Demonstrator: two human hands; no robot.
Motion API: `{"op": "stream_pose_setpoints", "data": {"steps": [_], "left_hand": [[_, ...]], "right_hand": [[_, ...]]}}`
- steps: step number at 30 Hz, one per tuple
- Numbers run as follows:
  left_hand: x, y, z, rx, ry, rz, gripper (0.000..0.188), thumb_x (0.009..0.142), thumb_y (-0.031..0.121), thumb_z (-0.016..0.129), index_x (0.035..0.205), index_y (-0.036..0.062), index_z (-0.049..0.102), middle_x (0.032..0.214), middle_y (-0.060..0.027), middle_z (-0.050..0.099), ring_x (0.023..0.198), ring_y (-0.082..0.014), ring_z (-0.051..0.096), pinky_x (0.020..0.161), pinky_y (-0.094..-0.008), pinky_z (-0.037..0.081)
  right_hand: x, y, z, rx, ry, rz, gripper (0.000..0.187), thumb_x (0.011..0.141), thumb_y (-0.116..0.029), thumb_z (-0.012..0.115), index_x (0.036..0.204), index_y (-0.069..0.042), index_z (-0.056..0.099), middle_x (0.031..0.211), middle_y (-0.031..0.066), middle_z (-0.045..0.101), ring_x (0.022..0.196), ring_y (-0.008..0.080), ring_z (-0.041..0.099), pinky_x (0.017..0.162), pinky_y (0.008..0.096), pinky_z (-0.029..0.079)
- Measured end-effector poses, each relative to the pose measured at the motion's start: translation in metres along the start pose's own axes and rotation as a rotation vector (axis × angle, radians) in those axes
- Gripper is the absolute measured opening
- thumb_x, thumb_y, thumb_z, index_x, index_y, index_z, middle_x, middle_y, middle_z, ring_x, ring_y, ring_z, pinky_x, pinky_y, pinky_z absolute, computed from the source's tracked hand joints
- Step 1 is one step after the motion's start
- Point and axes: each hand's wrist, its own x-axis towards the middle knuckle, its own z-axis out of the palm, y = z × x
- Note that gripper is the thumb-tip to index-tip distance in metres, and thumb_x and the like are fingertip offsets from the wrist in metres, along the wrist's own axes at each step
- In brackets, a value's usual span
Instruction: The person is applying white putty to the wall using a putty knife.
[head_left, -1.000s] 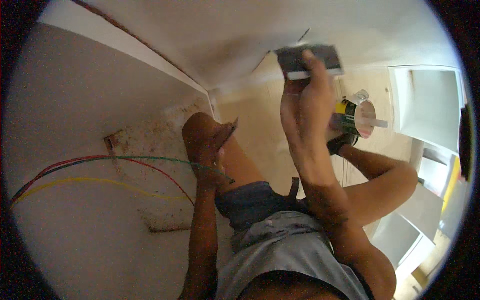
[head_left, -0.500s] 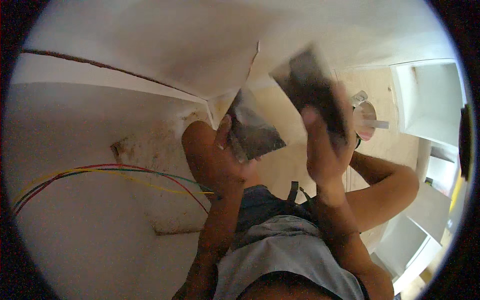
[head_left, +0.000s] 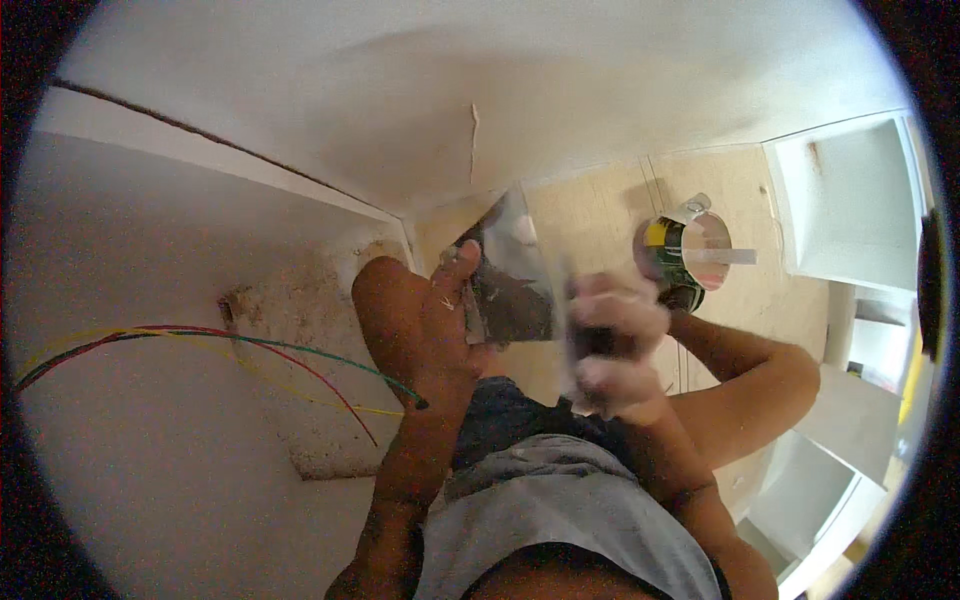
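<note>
My left hand [head_left: 455,310] is closed on the edge of a flat metal scraper blade [head_left: 520,300], a dark shiny plate held face-up over my lap. Whitish smears mark the fingers. Just to its right, my right hand [head_left: 630,345] grips a wide putty knife [head_left: 568,350], turned nearly edge-on beside the plate. A dark handle shows between the fingers. Motion blurs this hand and knife, so I cannot tell whether the two blades touch.
Beyond my right knee [head_left: 795,375] stands a green-and-yellow tub [head_left: 660,255], with a round pinkish surface [head_left: 708,270] and pale strip beside it. Loose coloured wires [head_left: 240,338] arch in from the left. A white wall [head_left: 600,90] rises ahead; white open boxes [head_left: 850,210] stand right.
My right hand has swung the putty knife down and left, from raised and flat to nearly edge-on by the plate. The left-hand plate has tilted slightly. More of the tub shows.
</note>
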Motion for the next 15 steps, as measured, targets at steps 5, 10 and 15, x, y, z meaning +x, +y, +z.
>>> {"op": "stream_pose_setpoints", "data": {"steps": [5,10,15], "left_hand": [[-0.006,0.011,-0.01,0.111,-0.121,0.127,0.043,0.083,0.028,0.066,0.116,0.0019,0.056,0.111,-0.0108,0.061,0.101,-0.0246,0.059,0.087,-0.0345,0.047],[-0.008,0.015,-0.015,0.717,0.02,0.497,0.025,0.083,0.02,0.064,0.081,-0.0028,0.054,0.076,-0.0179,0.054,0.075,-0.0362,0.051,0.068,-0.0467,0.039],[0.002,0.003,-0.008,0.303,-0.079,0.393,0.036,0.085,0.017,0.061,0.118,0.0104,0.05,0.105,-0.0173,0.06,0.095,-0.0392,0.057,0.079,-0.0428,0.044]], "right_hand": [[0.017,0.021,0.001,-0.716,0.133,0.014,0.047,0.07,-0.002,0.068,0.116,-0.003,0.056,0.122,0.0188,0.05,0.116,0.033,0.046,0.097,0.0423,0.039],[-0.008,0.047,-0.017,0.167,0.678,0.413,0.036,0.08,0.0,0.057,0.116,-0.003,0.054,0.122,0.0127,0.055,0.11,0.0308,0.054,0.094,0.0393,0.042],[-0.03,0.038,-0.001,1.231,0.717,0.684,0.024,0.084,-0.018,0.058,0.104,-0.004,0.055,0.095,0.0064,0.063,0.09,0.0227,0.062,0.075,0.0356,0.049]]}}
